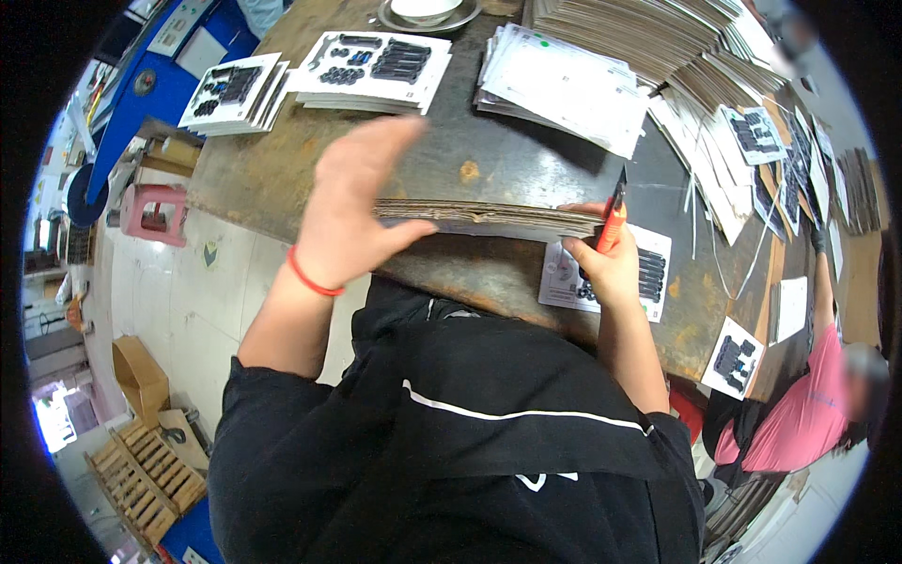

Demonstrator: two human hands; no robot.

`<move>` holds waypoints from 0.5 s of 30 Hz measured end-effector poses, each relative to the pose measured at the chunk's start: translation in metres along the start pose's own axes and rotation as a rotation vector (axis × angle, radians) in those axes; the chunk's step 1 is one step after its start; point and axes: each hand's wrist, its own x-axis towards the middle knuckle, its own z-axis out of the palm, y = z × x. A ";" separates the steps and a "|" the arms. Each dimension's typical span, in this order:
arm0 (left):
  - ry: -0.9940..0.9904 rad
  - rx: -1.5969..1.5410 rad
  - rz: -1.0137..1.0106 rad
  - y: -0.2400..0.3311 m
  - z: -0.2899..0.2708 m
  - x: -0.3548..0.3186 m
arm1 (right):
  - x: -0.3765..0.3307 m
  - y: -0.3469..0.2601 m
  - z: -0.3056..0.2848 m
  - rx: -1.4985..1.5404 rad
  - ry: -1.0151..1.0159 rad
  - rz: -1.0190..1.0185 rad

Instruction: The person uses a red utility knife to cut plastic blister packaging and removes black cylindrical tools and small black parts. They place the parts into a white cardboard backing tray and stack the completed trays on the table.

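Note:
A stack of cardboard sheets (489, 218) stands on edge by the table's near side, its layered brown edges facing up. My right hand (611, 268) grips the stack's right end between thumb and fingers. That same hand also holds an orange-and-black utility knife (614, 224), tip pointing up and away. At the stack's left end is my left hand (362, 193), open, fingers stretched out and slightly blurred, thumb apart along the near face. Whether it touches the sheets I cannot tell. Partly behind my right hand lies a white card with black hardware printed on it (655, 273).
Piles of printed cards (376, 70) and white sheets (564, 85) sit across the worn table (451, 169). Tall cardboard stacks (629, 33) rise at the far right, near loose white straps (719, 254). A person in pink (789, 423) works at right. A pink stool (155, 214) stands left.

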 end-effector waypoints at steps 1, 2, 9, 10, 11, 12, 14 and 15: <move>0.065 -0.151 -0.173 -0.016 -0.001 -0.020 | -0.002 0.004 0.001 0.016 -0.013 -0.009; 0.095 -0.287 -0.252 -0.031 -0.001 -0.039 | -0.007 -0.002 0.012 0.200 0.058 0.047; 0.261 -0.928 -0.682 -0.050 0.105 -0.089 | 0.000 0.017 0.048 0.266 0.069 0.183; 0.228 -0.892 -0.741 -0.048 0.106 -0.086 | 0.003 0.010 0.048 0.249 0.082 0.222; 0.194 -0.855 -0.801 -0.047 0.105 -0.082 | 0.006 0.004 0.047 0.232 0.097 0.261; 0.154 -0.818 -0.859 -0.045 0.101 -0.078 | 0.008 -0.001 0.043 0.219 0.096 0.324; 0.087 -0.921 -0.892 -0.054 0.100 -0.079 | 0.012 -0.011 0.034 0.074 0.019 0.389; 0.053 -0.982 -0.930 -0.054 0.096 -0.080 | 0.010 -0.013 0.031 0.005 -0.024 0.430</move>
